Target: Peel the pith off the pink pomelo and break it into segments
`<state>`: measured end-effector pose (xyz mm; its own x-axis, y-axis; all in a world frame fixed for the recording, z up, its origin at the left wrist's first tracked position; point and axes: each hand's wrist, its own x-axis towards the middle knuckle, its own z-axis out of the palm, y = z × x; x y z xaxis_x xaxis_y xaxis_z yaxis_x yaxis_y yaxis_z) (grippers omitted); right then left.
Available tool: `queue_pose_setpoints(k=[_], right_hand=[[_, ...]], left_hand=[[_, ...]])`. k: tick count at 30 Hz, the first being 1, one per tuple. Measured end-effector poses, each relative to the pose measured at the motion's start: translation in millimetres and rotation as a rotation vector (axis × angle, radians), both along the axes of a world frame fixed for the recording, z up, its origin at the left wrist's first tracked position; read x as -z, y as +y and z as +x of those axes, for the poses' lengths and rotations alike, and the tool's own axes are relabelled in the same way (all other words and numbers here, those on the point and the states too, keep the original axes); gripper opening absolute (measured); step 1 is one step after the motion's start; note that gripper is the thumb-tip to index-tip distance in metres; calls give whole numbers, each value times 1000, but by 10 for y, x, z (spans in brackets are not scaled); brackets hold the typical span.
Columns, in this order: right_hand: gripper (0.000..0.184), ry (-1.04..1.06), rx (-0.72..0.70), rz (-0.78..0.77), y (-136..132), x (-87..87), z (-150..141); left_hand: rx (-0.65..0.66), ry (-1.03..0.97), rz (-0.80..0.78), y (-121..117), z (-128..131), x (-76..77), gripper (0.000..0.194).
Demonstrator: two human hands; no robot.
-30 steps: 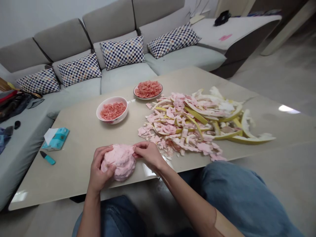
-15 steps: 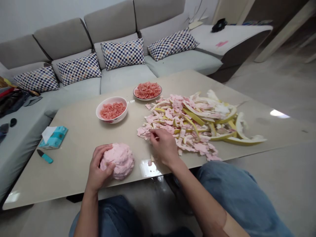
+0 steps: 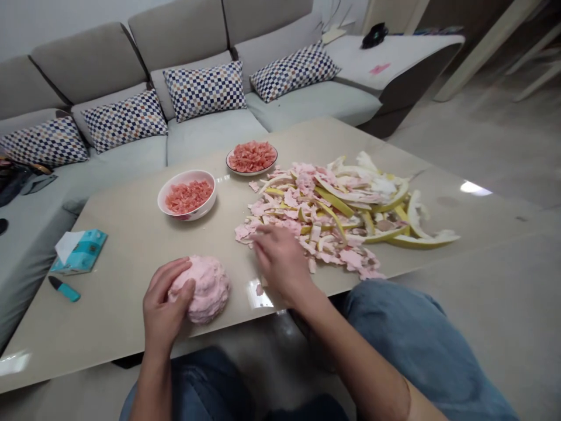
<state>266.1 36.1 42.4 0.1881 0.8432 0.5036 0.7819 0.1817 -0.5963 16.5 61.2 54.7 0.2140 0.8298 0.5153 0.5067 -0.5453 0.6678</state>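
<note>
the left hand [image 3: 166,301] cups the left side of the pink fruit [image 3: 205,292], thumb toward the viewer, steadying it on the table [image 3: 109,307] beside the near edge. the step in hand looks like stripping soft pith [image 3: 217,279] from that fruit. farther right, the right hand [image 3: 283,260], back upward, reaches across the near edge to the left fringe of the peel heap [image 3: 333,202]; whether its bent fingers pinch a scrap cannot be told. the next move seems to call for emptied fingertips and fresh purchase on the fruit's right side.
</note>
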Motion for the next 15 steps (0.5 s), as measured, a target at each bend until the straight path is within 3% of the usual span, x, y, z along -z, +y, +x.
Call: queue_pose_setpoints(k=[2,3,6,11,15], right_hand=[[19,179,-261,-77,-75,46,-190],[16,245,-324,-124,-109,65,-281],[10,318,-327,-217,-174,95,-459],[14,300,-343,-237,-197,82,-467],[8,137,-302,-246,-200,63,-533]], left_hand=[[90,-17,5,100,-89,13,19],[146,-23,-1,138,-128,21,19],[257,-57,-29,190,-199,50,19],[232,-95,-18,159,-188,92,18],[216,-107,-11,156,-163,83,16]])
